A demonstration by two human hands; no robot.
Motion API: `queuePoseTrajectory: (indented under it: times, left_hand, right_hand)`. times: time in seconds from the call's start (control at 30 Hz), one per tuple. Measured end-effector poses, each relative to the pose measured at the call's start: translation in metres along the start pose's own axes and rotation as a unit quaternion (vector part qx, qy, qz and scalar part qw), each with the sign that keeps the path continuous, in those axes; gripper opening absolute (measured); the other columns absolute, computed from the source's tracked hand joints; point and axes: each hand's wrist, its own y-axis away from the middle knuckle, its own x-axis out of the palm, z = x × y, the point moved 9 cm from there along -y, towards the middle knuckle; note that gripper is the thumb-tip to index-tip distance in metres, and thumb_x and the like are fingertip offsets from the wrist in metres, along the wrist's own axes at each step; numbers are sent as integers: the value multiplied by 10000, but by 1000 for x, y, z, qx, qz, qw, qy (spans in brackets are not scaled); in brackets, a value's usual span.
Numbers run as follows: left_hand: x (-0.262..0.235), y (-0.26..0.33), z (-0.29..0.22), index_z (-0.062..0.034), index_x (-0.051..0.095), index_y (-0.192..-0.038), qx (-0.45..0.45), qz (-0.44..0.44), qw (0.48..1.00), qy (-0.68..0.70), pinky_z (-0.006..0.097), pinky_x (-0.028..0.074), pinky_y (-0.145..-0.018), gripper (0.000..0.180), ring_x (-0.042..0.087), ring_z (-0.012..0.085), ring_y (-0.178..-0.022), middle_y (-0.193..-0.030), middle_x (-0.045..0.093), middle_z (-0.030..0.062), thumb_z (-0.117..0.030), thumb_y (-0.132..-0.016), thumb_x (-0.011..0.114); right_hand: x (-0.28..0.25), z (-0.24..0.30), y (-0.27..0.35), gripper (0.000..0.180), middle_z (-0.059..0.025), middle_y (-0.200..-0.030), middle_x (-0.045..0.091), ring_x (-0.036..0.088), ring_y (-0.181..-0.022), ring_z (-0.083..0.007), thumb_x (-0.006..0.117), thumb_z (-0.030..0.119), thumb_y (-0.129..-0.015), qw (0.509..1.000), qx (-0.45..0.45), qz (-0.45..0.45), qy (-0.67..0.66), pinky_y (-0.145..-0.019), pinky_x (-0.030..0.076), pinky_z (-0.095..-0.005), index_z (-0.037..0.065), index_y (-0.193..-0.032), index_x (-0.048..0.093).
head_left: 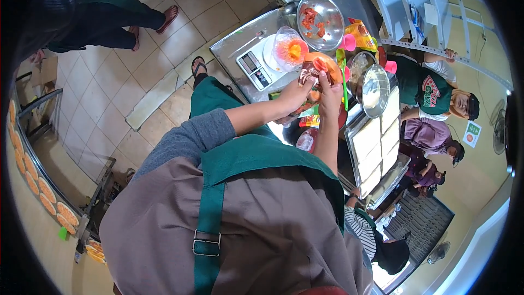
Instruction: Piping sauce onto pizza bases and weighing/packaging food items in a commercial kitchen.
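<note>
My left hand (297,94) and my right hand (330,94) are raised together over the steel counter (234,43), both gripping an orange and brown food packet (316,66) by its lower edge. The packet's top tilts toward a clear plastic tub (289,49) with orange pieces inside, which stands on a white kitchen scale (256,65). My green apron and grey sleeve fill the lower middle of the view.
A steel bowl (320,19) with red pieces sits at the counter's far end. Pink cups (347,42), a second steel bowl (375,92) and a tray of pale dough slabs (376,142) lie to the right. Other people stand at the right and top left.
</note>
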Motion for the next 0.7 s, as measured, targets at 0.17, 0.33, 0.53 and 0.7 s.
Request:
queuePoseTrajectory:
  times: [0.17, 0.33, 0.53, 0.7]
  left_hand:
    - [0, 5, -13, -8, 504, -1164, 54, -10, 998, -5, 307, 457, -793, 425, 573, 149, -890, -1010, 600, 89, -370, -975, 387]
    - [1, 1, -11, -13, 487, -1188, 70, -10, 997, 20, 309, 451, -816, 411, 556, 151, -932, -1051, 584, 88, -353, -976, 395]
    - [3, 3, -9, -13, 470, -1209, 55, -5, 996, 69, 308, 445, -831, 405, 549, 158, -950, -1078, 572, 93, -336, -974, 405]
    - [-2, 3, -5, -13, 469, -1212, 37, -31, 996, 73, 321, 438, -849, 379, 547, 173, -957, -1089, 568, 102, -300, -972, 406]
  right_hand:
    - [-5, -3, 0, 325, -53, -1046, 619, 592, -898, -113, 618, 81, -869, 1000, 6, -7, 10, -770, 476, -243, 2, -1173, 537]
    - [1, 1, 0, 332, -55, -1056, 621, 596, -913, -115, 627, 90, -864, 1000, 2, 7, 3, -780, 479, -245, 6, -1173, 540]
    - [-2, -7, -4, 322, -60, -1054, 627, 606, -911, -126, 632, 94, -860, 1000, 19, 7, 24, -793, 486, -263, -2, -1157, 552]
    - [4, -5, -5, 308, -68, -1061, 627, 604, -921, -130, 618, 70, -861, 999, 11, 19, 42, -801, 483, -266, -12, -1152, 553]
